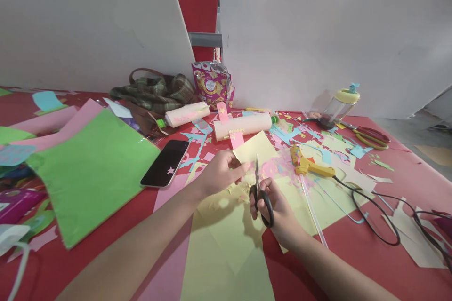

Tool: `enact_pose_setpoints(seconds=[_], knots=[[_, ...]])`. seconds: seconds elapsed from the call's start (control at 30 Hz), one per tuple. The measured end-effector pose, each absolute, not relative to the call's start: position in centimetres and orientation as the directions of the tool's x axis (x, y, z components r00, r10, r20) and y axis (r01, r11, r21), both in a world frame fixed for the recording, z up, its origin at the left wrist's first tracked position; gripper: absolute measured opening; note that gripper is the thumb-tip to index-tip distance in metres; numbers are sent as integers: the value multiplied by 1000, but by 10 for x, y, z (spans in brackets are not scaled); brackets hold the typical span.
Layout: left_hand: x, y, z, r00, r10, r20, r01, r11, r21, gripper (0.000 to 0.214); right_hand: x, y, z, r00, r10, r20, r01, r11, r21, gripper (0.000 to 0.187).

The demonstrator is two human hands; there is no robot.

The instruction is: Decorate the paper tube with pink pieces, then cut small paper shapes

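Observation:
In the head view my left hand (223, 172) is closed on a piece of pale yellow paper (257, 146), pinching its lower left edge. My right hand (273, 209) grips a pair of scissors (260, 194) by the black handles, with the blades pointing up. The blades overlap the lower part of the yellow paper; I cannot tell if they are cutting into it. Beneath both hands lie larger pale yellow sheets (229, 254), strewn with small scraps.
A phone (165, 163) lies beside green sheets (95, 164) on the left. Two paper-wrapped rolls (243, 125) lie ahead. On the right are a yellow glue gun (310, 165) with a black cord, a clear jar (334, 110), and red-and-yellow-handled tools (372, 136). White panels (318, 47) stand behind.

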State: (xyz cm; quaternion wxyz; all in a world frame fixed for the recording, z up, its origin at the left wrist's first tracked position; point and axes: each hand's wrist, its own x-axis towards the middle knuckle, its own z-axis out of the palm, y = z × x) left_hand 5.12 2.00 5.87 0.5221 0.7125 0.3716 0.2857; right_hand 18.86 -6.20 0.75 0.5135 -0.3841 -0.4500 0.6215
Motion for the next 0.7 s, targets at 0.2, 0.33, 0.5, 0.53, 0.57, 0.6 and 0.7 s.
enact_pose_setpoints(seconds=[0.2,0.33,0.5,0.53,0.57,0.6,0.7], knots=[[44,25,66,615,788,-31,262,-167,950,21,188,-63,6,-208,978,-26,-288,-87,-954,32],[42,24,71,638,769,-42,278,-179,944,22,188,-64,7,-240,971,-7,-264,-72,-962,35],[42,22,73,670,740,-61,311,-205,928,21,189,-64,6,-248,968,31,-269,-38,-962,34],[42,22,73,670,740,-63,309,-201,930,21,189,-64,6,-253,967,38,-273,-33,-961,34],[42,22,72,671,739,-63,307,-199,931,21,189,-65,6,-258,965,43,-276,-31,-961,34],[42,22,72,672,738,-64,306,-197,931,21,189,-65,6,-259,965,45,-279,-30,-960,33],[42,23,71,678,732,-66,302,-195,933,21,189,-65,7,-254,967,35,-288,-41,-957,32]])
